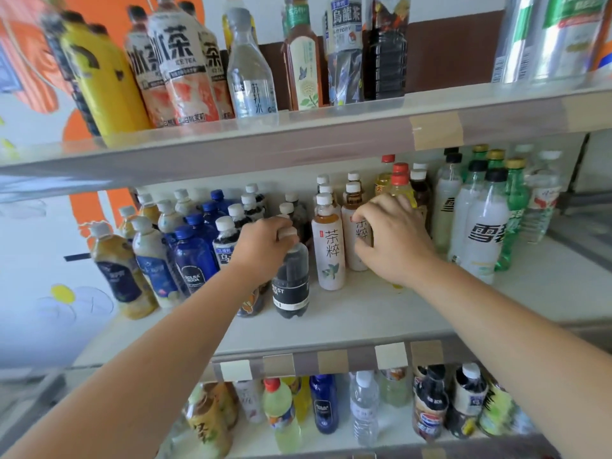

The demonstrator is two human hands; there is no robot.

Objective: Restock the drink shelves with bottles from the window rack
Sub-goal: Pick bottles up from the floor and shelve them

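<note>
1. A dark cola-type bottle (291, 279) with a black label is held upright at its neck by the left hand (265, 250); fingers are closed around the cap end. Its base is seen at or just above the middle shelf (364, 313), near the front edge; contact cannot be told.
2. The right hand (394, 236) is laid on a pale tea bottle (359, 240), fingers curled about its shoulder. A matching tea bottle (329, 246) stands just beside it, between the two hands.
3. Bare shelf is seen in front of the bottles and to the right front, below the white-labelled soda bottles (480, 226).
4. To the left, blue soda bottles (195, 253) are packed closely, touching one another.
5. The upper shelf edge (298, 140) overhangs the hands; ice tea bottles (185, 67) stand on it.
6. The lower shelf (331, 438) is crowded with mixed bottles behind taped price strips (331, 361).
7. An orange-and-white painted wall (33, 246) lies to the left.
</note>
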